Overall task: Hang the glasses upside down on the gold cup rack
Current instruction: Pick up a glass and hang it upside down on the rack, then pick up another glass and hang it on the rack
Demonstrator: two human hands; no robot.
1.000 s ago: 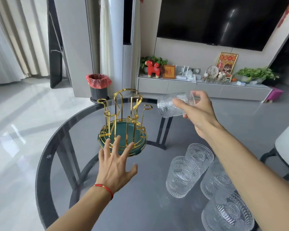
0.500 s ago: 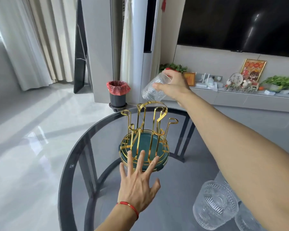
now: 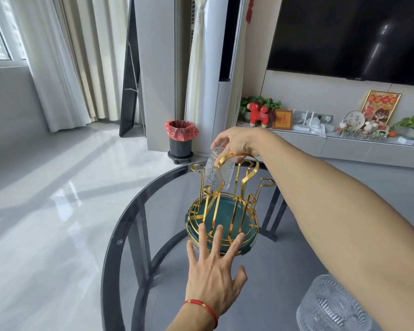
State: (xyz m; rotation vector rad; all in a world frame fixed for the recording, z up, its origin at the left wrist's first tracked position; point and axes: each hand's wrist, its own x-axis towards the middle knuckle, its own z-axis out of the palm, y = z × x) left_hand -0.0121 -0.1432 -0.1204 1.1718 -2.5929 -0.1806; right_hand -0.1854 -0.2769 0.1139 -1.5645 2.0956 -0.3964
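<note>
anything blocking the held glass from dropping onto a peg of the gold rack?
Nothing visible. The right hand holds the glass mouth-down at the far-left peg of the gold cup rack; whether the peg is already inside it is unclear. The left hand rests open at the near rim, clear of the pegs.

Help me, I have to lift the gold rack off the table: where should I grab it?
Hedged: grip the tall central loop of the gold rack from above; it arches over the pegs like a handle. The right hand with the glass is there now.

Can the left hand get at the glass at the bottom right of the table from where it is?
Probably not directly: the right forearm crosses between the left hand and that glass.
</note>
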